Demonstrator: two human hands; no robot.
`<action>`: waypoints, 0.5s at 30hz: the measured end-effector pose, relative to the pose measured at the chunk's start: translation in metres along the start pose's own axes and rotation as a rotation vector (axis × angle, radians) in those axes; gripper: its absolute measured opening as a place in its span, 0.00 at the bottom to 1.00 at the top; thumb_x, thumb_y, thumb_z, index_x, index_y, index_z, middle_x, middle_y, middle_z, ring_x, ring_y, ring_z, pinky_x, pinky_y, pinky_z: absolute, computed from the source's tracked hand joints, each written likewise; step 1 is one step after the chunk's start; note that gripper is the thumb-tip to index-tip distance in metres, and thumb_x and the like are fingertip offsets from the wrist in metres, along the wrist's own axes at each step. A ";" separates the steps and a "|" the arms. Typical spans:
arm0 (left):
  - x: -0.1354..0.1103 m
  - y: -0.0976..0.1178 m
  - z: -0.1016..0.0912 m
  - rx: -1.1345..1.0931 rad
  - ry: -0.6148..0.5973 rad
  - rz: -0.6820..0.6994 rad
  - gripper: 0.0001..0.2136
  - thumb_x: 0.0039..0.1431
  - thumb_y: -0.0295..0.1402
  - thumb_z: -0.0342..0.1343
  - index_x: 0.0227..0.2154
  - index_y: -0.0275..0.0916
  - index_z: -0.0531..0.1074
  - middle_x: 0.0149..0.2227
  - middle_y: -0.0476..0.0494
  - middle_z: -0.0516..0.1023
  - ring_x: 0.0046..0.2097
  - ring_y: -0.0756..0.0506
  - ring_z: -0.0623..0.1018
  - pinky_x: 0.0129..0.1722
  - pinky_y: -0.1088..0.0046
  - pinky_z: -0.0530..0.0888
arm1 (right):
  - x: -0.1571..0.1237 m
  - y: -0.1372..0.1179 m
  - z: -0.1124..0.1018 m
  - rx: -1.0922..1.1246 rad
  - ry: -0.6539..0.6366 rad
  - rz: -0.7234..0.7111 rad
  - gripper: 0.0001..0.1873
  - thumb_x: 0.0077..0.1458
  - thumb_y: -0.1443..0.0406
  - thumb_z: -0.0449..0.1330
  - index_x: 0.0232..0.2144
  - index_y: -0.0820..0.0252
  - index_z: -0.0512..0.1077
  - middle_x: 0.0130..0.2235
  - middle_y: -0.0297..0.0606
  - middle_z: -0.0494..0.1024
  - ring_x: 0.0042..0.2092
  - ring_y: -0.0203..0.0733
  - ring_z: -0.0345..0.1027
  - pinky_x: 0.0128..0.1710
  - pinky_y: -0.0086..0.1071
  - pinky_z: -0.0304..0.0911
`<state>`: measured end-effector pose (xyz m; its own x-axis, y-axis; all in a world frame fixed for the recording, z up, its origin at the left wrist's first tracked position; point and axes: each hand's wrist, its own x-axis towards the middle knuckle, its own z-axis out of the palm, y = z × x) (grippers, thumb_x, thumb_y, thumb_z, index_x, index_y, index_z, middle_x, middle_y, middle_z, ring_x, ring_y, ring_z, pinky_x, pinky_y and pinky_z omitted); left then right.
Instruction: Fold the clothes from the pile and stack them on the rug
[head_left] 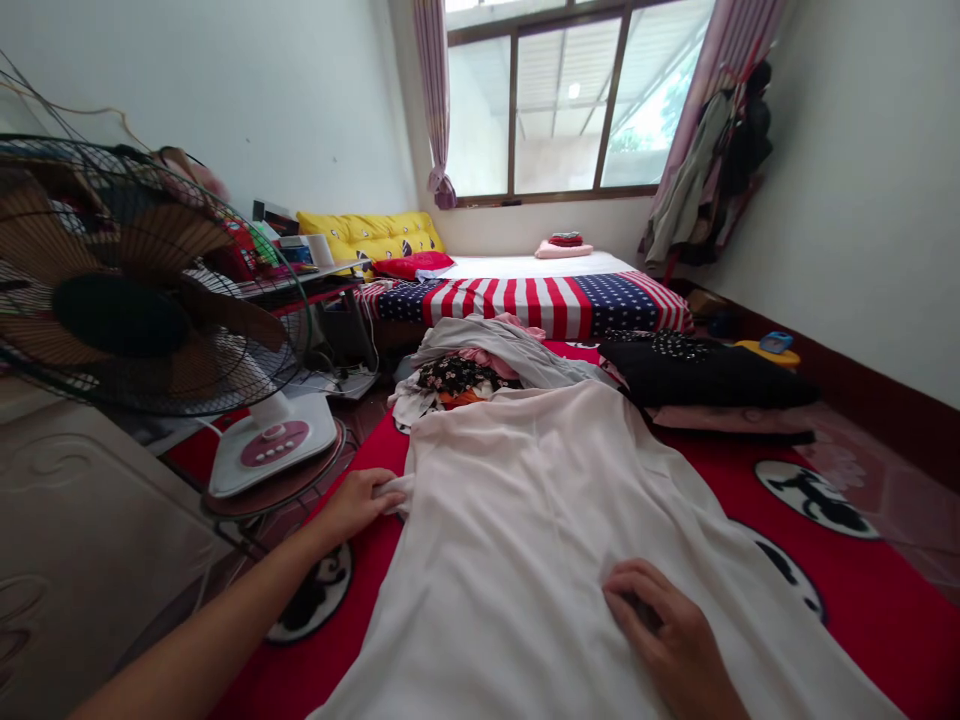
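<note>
A white sleeveless top (517, 540) lies spread out in front of me, with light folds running down it. My left hand (364, 505) is closed on the edge of the top at its left side, near the armhole. My right hand (664, 625) rests over the lower right part of the top. Its thumb and fingers are pinched together on the white cloth. Beneath the top is a red blanket (892, 600) with round black-and-white patches.
Beyond the top lies a heap of loose clothes (480, 365). Folded dark clothes (705, 375) are stacked at the right. A fan (277, 440) stands on a stool at the left. Farther back is a bed with a flag-patterned cover (517, 303) under a window.
</note>
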<state>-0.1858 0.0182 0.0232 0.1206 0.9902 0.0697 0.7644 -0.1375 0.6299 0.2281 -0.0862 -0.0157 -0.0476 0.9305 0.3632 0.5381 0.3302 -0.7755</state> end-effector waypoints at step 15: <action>0.024 -0.013 -0.056 0.309 0.471 -0.106 0.11 0.47 0.36 0.55 0.33 0.38 0.77 0.38 0.40 0.78 0.38 0.40 0.76 0.39 0.69 0.70 | 0.001 -0.001 -0.001 -0.020 0.018 -0.031 0.12 0.58 0.57 0.56 0.28 0.56 0.72 0.34 0.39 0.75 0.36 0.41 0.71 0.37 0.29 0.66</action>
<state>-0.2285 0.0448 0.0595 -0.2078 0.8925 0.4002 0.9153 0.0332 0.4013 0.2280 -0.0856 -0.0140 -0.0496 0.9171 0.3956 0.5532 0.3550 -0.7536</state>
